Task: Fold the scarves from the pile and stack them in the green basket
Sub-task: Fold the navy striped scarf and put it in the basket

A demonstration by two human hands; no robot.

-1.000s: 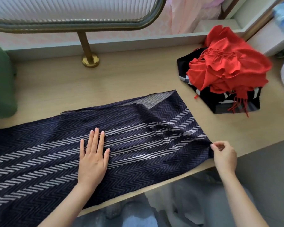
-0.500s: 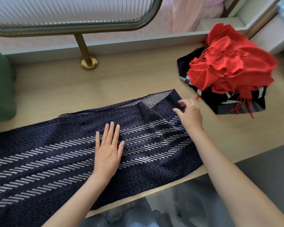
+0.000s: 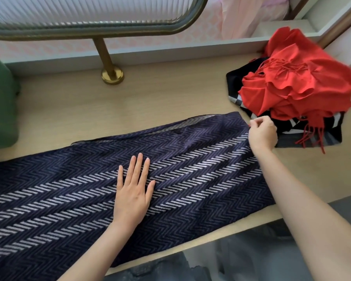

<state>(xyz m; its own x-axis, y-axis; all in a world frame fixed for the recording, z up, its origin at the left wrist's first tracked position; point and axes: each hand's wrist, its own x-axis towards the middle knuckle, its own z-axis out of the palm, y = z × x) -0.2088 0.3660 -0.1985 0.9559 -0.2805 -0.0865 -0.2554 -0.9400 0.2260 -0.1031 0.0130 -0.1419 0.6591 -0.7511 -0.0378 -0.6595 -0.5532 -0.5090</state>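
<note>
Pressing flat, left hand (image 3: 132, 196); right hand (image 3: 262, 132) pinches navy scarf (image 3: 201, 159).

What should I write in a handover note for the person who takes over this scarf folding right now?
Left-hand grip: open, pressed flat on the middle of the navy scarf.
Right-hand grip: pinches that scarf's far right corner, it seems.
Navy scarf: spread along the table, left end out of view.
Pile, far right: red scarf on a black-and-white scarf.
Green basket: far left, inside not visible.
Done: no folded scarf in sight.
Left: fold the navy scarf, then both from the pile, stack all in the basket.
</note>
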